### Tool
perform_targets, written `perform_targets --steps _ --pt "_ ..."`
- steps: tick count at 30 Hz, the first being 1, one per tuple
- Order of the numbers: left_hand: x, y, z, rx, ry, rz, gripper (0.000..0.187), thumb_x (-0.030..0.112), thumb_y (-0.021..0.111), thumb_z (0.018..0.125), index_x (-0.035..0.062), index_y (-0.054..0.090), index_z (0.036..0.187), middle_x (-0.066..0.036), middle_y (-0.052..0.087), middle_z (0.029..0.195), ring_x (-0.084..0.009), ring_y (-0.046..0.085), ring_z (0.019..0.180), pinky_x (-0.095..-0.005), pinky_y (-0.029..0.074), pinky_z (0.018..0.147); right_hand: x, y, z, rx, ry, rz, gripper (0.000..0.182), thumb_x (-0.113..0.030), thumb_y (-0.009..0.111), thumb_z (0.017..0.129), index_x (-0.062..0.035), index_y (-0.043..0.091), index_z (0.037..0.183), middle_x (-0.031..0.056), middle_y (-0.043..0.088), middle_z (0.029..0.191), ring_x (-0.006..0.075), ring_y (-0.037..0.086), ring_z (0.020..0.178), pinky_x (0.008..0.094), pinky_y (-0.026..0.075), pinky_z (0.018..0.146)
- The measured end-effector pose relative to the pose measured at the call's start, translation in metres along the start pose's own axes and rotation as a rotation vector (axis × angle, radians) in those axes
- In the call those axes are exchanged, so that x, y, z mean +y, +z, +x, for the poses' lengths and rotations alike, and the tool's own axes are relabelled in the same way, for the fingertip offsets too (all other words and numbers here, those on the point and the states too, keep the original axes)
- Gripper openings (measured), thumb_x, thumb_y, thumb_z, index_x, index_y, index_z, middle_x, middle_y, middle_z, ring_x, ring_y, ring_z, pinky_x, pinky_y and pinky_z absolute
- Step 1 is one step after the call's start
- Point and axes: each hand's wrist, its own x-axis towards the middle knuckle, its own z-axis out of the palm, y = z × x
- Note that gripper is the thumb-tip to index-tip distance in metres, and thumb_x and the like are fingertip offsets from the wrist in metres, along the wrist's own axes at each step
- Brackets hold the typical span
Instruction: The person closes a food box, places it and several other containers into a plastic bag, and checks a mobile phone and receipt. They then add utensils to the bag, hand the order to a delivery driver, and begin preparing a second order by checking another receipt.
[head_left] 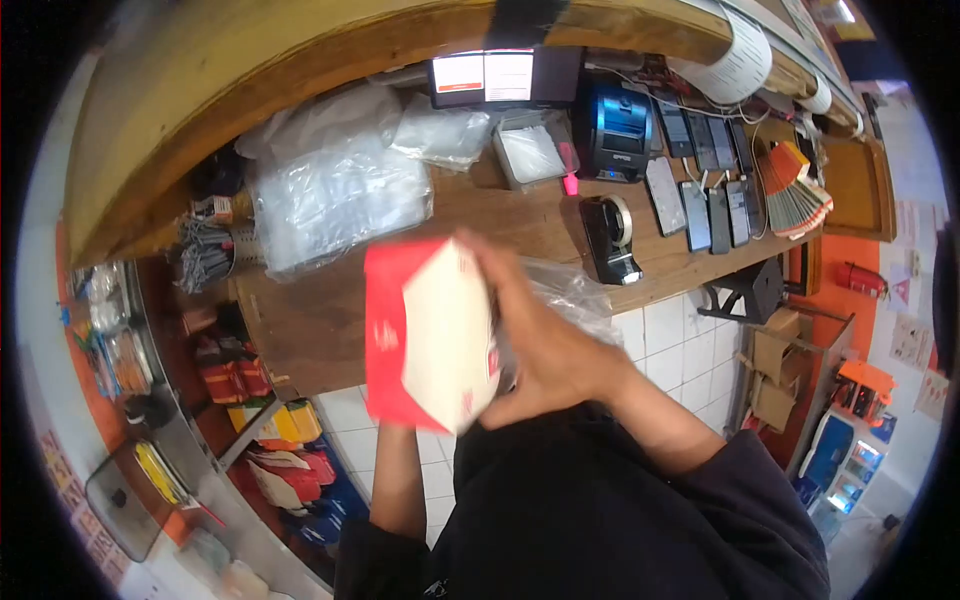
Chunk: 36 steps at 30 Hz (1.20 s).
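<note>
Both of my hands hold one red and white box [430, 335] just in front of the wooden counter [320, 320]: the right hand [545, 345] wraps its side with curled fingers, the left hand is hidden behind it (grip unclear). Beyond it on the counter stand a tape dispenser [610, 238] and clear plastic bags [335, 195].

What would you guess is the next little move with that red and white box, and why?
Probably set the box down on the wooden counter. The right hand clasps its side and the left hand, mostly hidden behind the box, holds it from below, so it is in mid-air just above bare counter. A clear bag lies right behind it.
</note>
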Motion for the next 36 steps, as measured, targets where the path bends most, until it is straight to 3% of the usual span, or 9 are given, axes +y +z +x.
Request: perform_targets --steps 7,9,14,21,24,26,28,33,36 --pt "0.022 -0.042 -0.050 -0.153 -0.015 0.280 0.090 0.002 0.069 0.075 -0.0020 0.024 0.153 -0.026 0.034 0.154 -0.0398 0.036 0.143 -0.0393 0.032 0.116 0.096 0.032 -0.077 -0.222 0.162 -0.489 0.106 -0.019 0.085 0.061 0.0073 0.026 0.144 0.0298 0.043 0.133 0.0480 0.041 0.128 0.0493 0.034 0.111" --pt "0.026 -0.033 -0.053 -0.103 0.027 0.293 0.088 -0.002 0.066 0.075 -0.0032 0.024 0.152 -0.027 0.031 0.155 -0.0407 0.034 0.143 -0.0397 0.031 0.117 0.133 0.038 -0.105 -0.461 0.554 -0.488 0.097 -0.017 0.083 0.061 0.0057 0.033 0.142 0.0272 0.046 0.133 0.0455 0.044 0.126 0.0501 0.035 0.110" --pt "0.023 0.002 -0.045 0.002 -0.017 0.340 0.083 -0.007 0.061 0.075 -0.0034 0.027 0.151 -0.028 0.027 0.156 -0.0421 0.033 0.143 -0.0403 0.032 0.116 0.121 0.088 -0.075 -0.138 0.052 -1.067 0.065 -0.018 0.069 0.074 -0.0001 0.050 0.134 0.0208 0.054 0.125 0.0399 0.048 0.121 0.0545 0.035 0.107" --pt "0.102 -0.051 -0.092 0.160 -0.133 0.400 0.076 -0.014 0.053 0.076 0.0002 0.037 0.149 -0.015 0.025 0.162 -0.0378 0.031 0.145 -0.0354 0.052 0.093 0.109 0.102 -0.027 -0.763 0.465 -0.704 0.056 -0.008 0.052 0.090 -0.0023 0.041 0.145 0.0223 0.048 0.139 0.0385 0.043 0.133 0.0511 0.028 0.115" --pt "0.070 -0.044 -0.096 0.219 -0.180 0.349 0.079 -0.014 0.054 0.076 -0.0001 0.032 0.151 -0.015 0.019 0.164 -0.0369 0.027 0.147 -0.0360 0.050 0.099 0.114 0.101 -0.035 -0.581 0.338 -0.811 0.057 -0.011 0.046 0.094 -0.0020 0.036 0.150 0.0211 0.035 0.155 0.0379 0.033 0.144 0.0542 0.020 0.120" --pt "0.069 -0.044 -0.095 0.212 -0.158 0.335 0.083 -0.015 0.055 0.076 0.0006 0.028 0.153 -0.015 0.016 0.165 -0.0367 0.026 0.148 -0.0367 0.048 0.102 0.140 0.117 -0.054 -0.461 0.065 -1.115 0.056 -0.015 0.042 0.097 -0.0022 0.035 0.151 0.0196 0.032 0.157 0.0373 0.031 0.145 0.0550 0.018 0.121" --pt "0.078 -0.049 -0.096 0.206 -0.167 0.324 0.085 -0.015 0.056 0.076 0.0013 0.026 0.154 -0.015 0.015 0.165 -0.0370 0.025 0.148 -0.0377 0.046 0.105 0.174 0.128 -0.061 -0.770 -0.205 -1.745 0.057 -0.019 0.039 0.099 -0.0028 0.030 0.153 0.0179 0.029 0.159 0.0360 0.026 0.147 0.0558 0.016 0.121" --pt "0.085 -0.066 -0.103 0.185 -0.317 0.350 0.085 -0.017 0.055 0.074 0.0040 0.031 0.153 -0.017 0.016 0.164 -0.0399 0.033 0.144 -0.0406 0.049 0.102 0.093 0.075 -0.038 -0.592 0.321 -1.241 0.054 -0.020 0.037 0.100 -0.0001 0.035 0.150 0.0199 0.033 0.157 0.0363 0.031 0.145 0.0504 0.020 0.122" --pt "0.087 -0.067 -0.101 0.116 -0.326 0.372 0.086 -0.019 0.051 0.072 0.0070 0.034 0.153 -0.019 0.019 0.163 -0.0424 0.045 0.135 -0.0414 0.053 0.094 0.037 0.028 -0.032 -0.924 0.627 -1.066 0.044 -0.013 0.047 0.096 0.0017 0.051 0.137 0.0206 0.054 0.140 0.0349 0.051 0.131 0.0431 0.038 0.111"
